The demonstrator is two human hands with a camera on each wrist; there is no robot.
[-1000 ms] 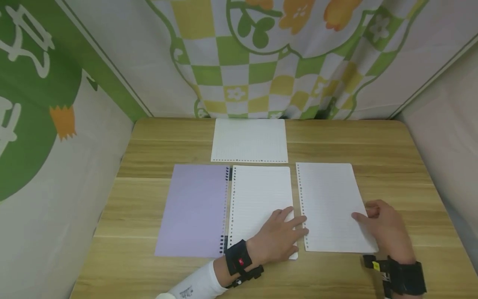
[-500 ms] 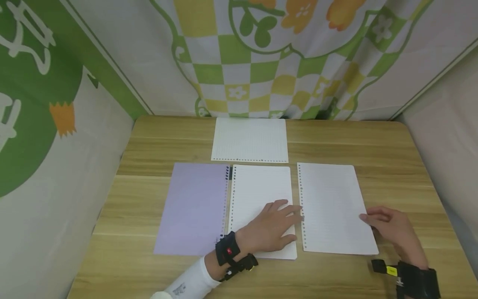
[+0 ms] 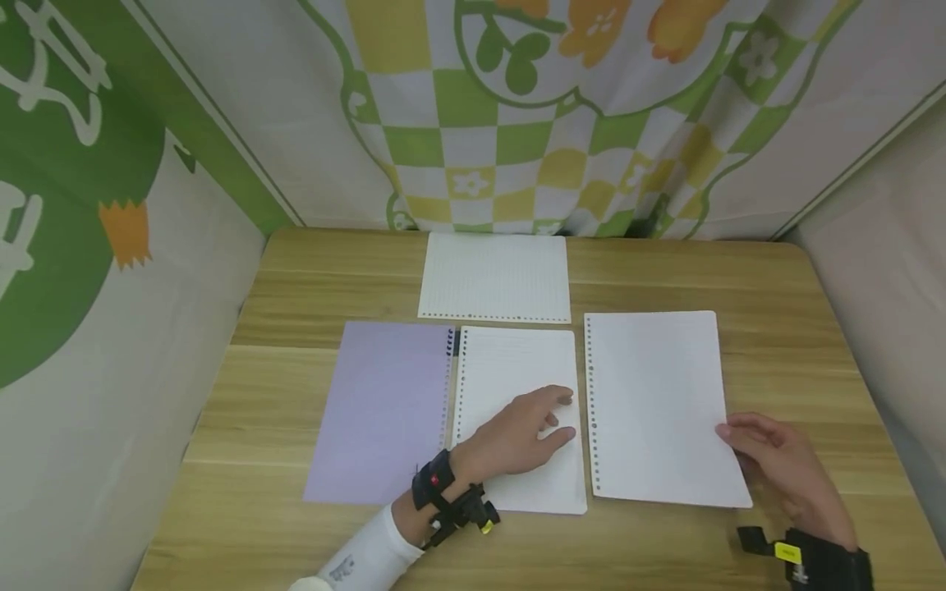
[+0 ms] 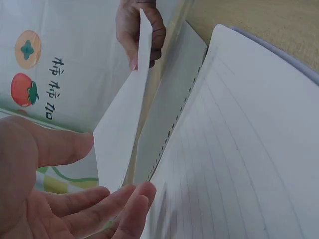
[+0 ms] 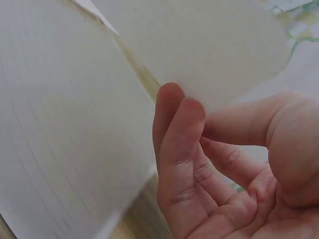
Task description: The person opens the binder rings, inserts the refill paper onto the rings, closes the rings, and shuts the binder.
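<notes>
My right hand (image 3: 787, 468) pinches the right edge of a white hole-punched sheet (image 3: 658, 402) between thumb and fingers. In the left wrist view this sheet (image 4: 124, 109) is raised and tilted, with another punched sheet (image 4: 172, 89) lying below it. The right wrist view shows the thumb against the raised sheet (image 5: 199, 50), fingertips on its other side. My left hand (image 3: 510, 435) hovers with loosely bent fingers over the lined pages (image 3: 510, 361) of an open ring binder notebook, holding nothing. Its purple cover (image 3: 384, 410) lies flat to the left.
Another lined punched sheet (image 3: 495, 275) lies sideways at the back of the wooden table (image 3: 783, 328). Behind the table hangs a green and yellow checked curtain (image 3: 517, 148). Pale fabric walls stand on both sides.
My right hand has lifted the white sheet off the table, and another sheet shows below in the wrist views. My left hand has drawn back leftward from the sheet's punched edge.
</notes>
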